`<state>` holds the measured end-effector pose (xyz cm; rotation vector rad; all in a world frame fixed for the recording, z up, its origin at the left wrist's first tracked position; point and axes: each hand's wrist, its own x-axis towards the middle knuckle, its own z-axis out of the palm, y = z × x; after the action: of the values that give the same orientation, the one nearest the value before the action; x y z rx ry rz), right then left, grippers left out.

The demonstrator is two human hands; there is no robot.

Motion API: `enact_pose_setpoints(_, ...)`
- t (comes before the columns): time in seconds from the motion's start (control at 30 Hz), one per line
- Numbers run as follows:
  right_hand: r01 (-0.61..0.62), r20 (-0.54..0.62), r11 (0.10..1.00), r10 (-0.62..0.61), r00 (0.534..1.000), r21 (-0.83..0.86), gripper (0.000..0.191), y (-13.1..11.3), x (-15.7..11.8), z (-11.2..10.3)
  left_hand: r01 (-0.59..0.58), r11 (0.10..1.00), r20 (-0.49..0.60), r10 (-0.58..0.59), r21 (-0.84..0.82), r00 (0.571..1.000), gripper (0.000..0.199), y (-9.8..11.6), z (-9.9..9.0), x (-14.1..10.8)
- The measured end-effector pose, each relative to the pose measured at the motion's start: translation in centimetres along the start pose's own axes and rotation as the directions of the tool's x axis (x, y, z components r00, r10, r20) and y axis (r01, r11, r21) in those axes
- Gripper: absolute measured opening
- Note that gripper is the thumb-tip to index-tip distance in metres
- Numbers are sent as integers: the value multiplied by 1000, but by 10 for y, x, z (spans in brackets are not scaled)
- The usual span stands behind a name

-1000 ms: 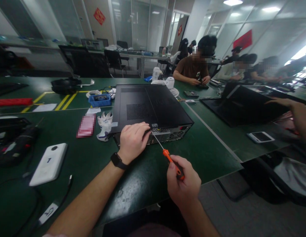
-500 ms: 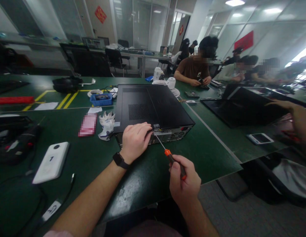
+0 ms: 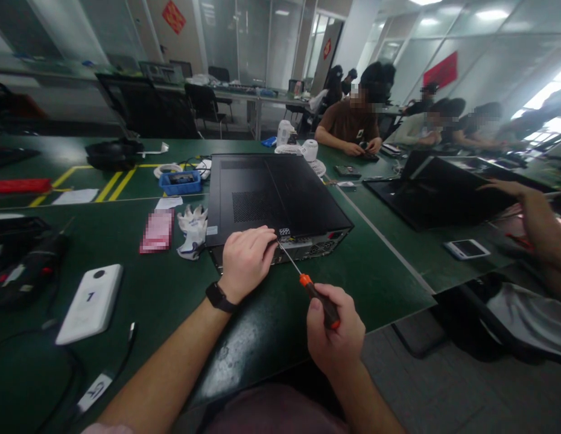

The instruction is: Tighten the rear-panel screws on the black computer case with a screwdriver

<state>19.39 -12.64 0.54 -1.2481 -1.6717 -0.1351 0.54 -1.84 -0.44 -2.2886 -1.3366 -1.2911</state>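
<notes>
A black desktop computer case (image 3: 257,193) lies flat on the green table, its rear panel with ports and a fan grille towards me. My right hand (image 3: 337,322) is wrapped round the dark handle of an orange-tipped screwdriver (image 3: 304,278). The shaft slants up and left to the case's rear top edge. At that edge rests my left hand (image 3: 248,260), with a black watch on the wrist. Its fingers are bent together beside the screwdriver's tip; what they pinch there, if anything, is hidden.
Left of the case lie a white glove (image 3: 192,232), a pink packet (image 3: 157,231) and a blue tray (image 3: 180,182). A white power bank (image 3: 91,303) and cables lie nearer. At right are a phone (image 3: 467,249) and a co-worker's arm (image 3: 545,235). Another person sits across.
The whole view has shifted slightly, with the scene a little further left. Both hands and the screwdriver keep nearly the same place on the case.
</notes>
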Motion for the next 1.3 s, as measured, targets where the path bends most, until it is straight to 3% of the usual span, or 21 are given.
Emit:
enact_pose_setpoints(0.33, -151, 30, 985, 149, 988, 78, 22, 4, -16, 4, -19, 999, -16, 20, 44, 1000, 11, 0, 1, 0)
enact_pose_setpoints(0.6, -95, 25, 988, 93, 995, 123, 20, 2, -12, 9, -30, 996, -18, 32, 86, 999, 14, -4, 3, -2)
enact_pose_setpoints(0.8, -120, 48, 982, 114, 992, 144, 22, -1, -13, 9, -41, 996, -19, 43, 80, 999, 15, -7, 5, -3)
enact_pose_setpoints(1.17, -18, 102, 983, -1, 995, 180, 27, -7, -12, 5, -31, 997, -28, 33, 69, 999, 13, -5, 5, -2)
enact_pose_setpoints(1.3, 20, 73, 989, -31, 997, 143, 28, -6, -11, 4, -26, 997, -24, 28, 74, 999, 14, -5, 5, -2)
